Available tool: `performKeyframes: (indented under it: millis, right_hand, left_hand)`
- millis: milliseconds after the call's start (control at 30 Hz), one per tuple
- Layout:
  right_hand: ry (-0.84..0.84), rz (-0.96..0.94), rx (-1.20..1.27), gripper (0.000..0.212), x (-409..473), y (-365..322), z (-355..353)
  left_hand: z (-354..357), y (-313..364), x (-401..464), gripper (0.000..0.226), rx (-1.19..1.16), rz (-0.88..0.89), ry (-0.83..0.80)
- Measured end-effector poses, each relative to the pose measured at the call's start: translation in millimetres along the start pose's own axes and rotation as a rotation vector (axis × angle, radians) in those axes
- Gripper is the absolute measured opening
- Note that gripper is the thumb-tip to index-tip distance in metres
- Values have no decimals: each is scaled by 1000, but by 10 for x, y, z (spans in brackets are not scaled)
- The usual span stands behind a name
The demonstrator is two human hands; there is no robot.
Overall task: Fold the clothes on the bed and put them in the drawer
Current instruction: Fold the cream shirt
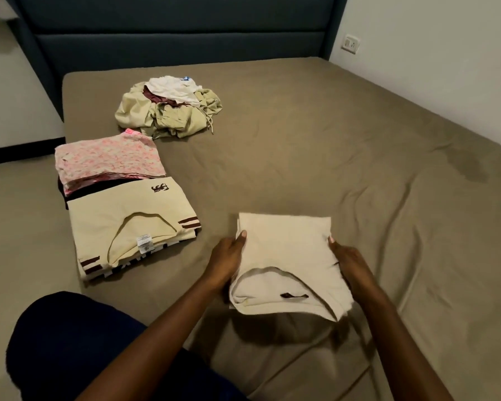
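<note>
A folded cream shirt [287, 256] is lifted a little above the bed, its collar toward me. My left hand [226, 260] grips its left edge, thumb on top. My right hand [350, 263] grips its right edge the same way. To the left lies a folded beige shirt with brown stripes [128, 227] on top of a dark garment. Behind it sits a folded pink floral stack [107, 160]. Farther back is an unfolded heap of olive, white and maroon clothes [168, 108].
The bed has a taupe sheet [330, 140] with wrinkles and a dark stain at the right. A dark blue headboard [171, 33] stands at the back. My knee in dark trousers [70, 342] rests at the bed's near left edge. No drawer is in view.
</note>
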State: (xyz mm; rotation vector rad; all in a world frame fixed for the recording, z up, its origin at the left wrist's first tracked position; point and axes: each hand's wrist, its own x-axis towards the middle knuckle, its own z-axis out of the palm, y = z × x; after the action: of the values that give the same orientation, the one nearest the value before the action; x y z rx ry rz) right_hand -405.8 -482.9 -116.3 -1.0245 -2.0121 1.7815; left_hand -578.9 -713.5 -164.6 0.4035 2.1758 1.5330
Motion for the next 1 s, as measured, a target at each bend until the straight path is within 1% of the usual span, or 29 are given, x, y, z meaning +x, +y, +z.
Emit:
performKeyframes:
  millis: [33, 100, 133, 167, 200, 233, 267, 333, 400, 433, 467, 533, 567, 600, 667, 733, 767, 833, 867, 900, 1000]
  right_hand:
    - [25, 42, -16, 45, 11, 165, 20]
    - [112, 148, 49, 40, 23, 423, 35]
    - [154, 193, 113, 40, -12, 469, 46]
    - [173, 206, 155, 37, -28, 506, 63]
    - [182, 188, 165, 33, -77, 502, 86]
    - [178, 148, 114, 33, -138, 496, 113]
    - [172, 86, 31, 39, -207, 496, 152]
    - [213, -62, -181, 50, -315, 542, 204]
    - [320, -151, -383, 45, -381, 608, 240]
    - [369, -173, -440, 39, -427, 668, 233]
    - [407, -195, -456, 33, -474, 700, 228]
    - [448, -261, -501, 26, -629, 703, 238]
    - [463, -324, -586, 28, -713, 663, 249]
    - [454, -412, -685, 34, -772, 629, 241]
    - [342, -586, -854, 50, -827, 589, 214]
    - [220, -658, -1008, 62, -821, 627, 208]
    - [186, -652, -1061, 67, -820, 667, 198]
    - [158, -629, -1090, 73, -814, 713, 167]
    - [150, -625, -1101, 76, -809, 705, 141]
    - [145, -626, -1126, 79, -805, 687, 120]
    - [173, -633, -1231, 85, -770, 641, 146]
  left_hand:
    - [12, -188, 3, 67, 8, -76, -26]
    - [18, -466, -2, 82, -47, -140, -21]
    - [23, -477, -39, 81, -57, -153, -2]
    - [35, -426, -94, 74, -36, -143, 8]
    - [63, -351, -178, 63, 37, -100, 19]
    - [115, -307, -263, 51, 132, -33, 40]
    - [167, -313, -345, 45, 220, 18, 73]
    - [223, -259, -462, 45, 291, 90, 129]
    - [193, -208, -460, 57, 280, 69, 120]
    - [160, -207, -454, 69, 265, 43, 80]
    - [118, -206, -462, 83, 261, 25, 40]
    - [34, -218, -522, 106, 322, 62, -38]
    - [3, -248, -546, 113, 373, 98, -71]
    - [-7, -294, -552, 115, 402, 127, -83]
    - [-19, -337, -568, 110, 397, 140, -48]
    - [-4, -358, -606, 97, 469, 191, 36]
    - [21, -368, -637, 87, 569, 268, 102]
    - [56, -348, -715, 65, 759, 421, 228]
    - [71, -335, -737, 55, 816, 474, 257]
    - [79, -309, -754, 47, 839, 506, 260]
    - [90, -326, -787, 23, 795, 573, 219]
